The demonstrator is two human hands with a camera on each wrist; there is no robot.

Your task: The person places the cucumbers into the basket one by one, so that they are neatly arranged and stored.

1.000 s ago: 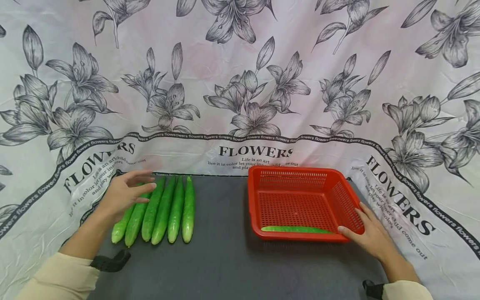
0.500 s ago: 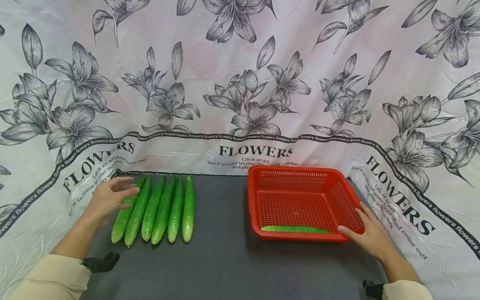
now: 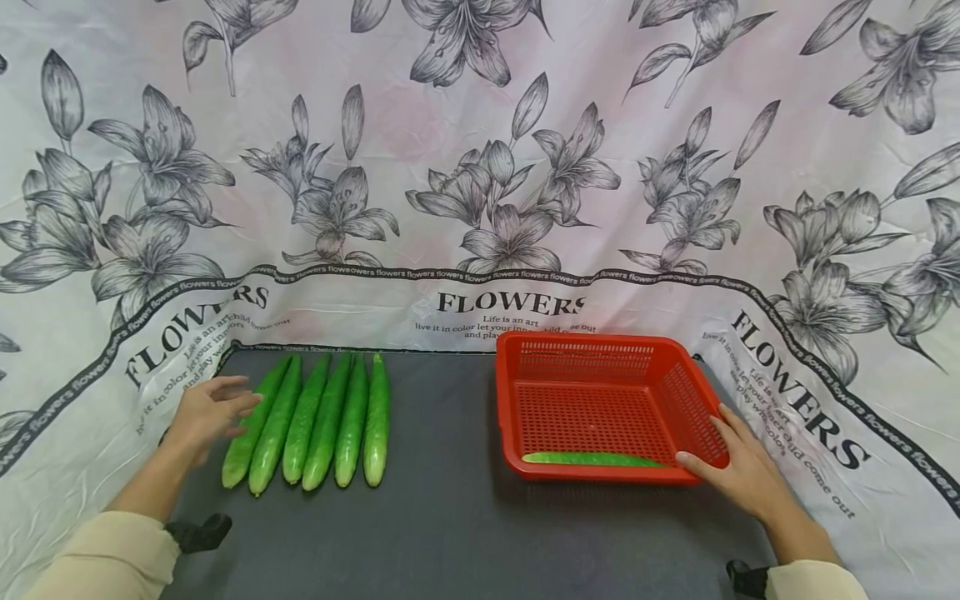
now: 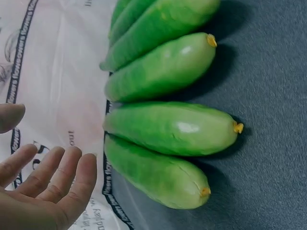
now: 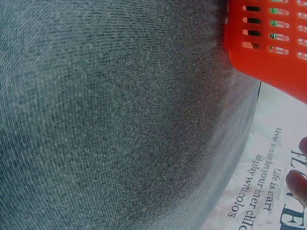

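Observation:
Several green cucumbers [image 3: 307, 421] lie side by side on the left of the grey table, their pale ends toward me. My left hand [image 3: 206, 419] hovers just left of the outermost cucumber [image 3: 251, 435], its fingers loosely spread and holding nothing. In the left wrist view that hand [image 4: 53, 187] is apart from the cucumbers. On the right stands a red plastic basket [image 3: 592, 475] with perforated walls. One cucumber [image 3: 592, 458] lies inside along its near wall, partly hidden by the rim. My right hand [image 3: 738, 467] holds the basket's near right corner, thumb on the rim.
A grey cloth [image 3: 442, 517] covers the table. Behind and at both sides hangs a white curtain [image 3: 360, 308] with a flower print, its lower border meeting the table's back edge. The basket stands close to that curtain.
My left hand has moved left and slightly toward me, from above the leftmost cucumbers to beside them. My right hand, the basket and the cucumbers stay put.

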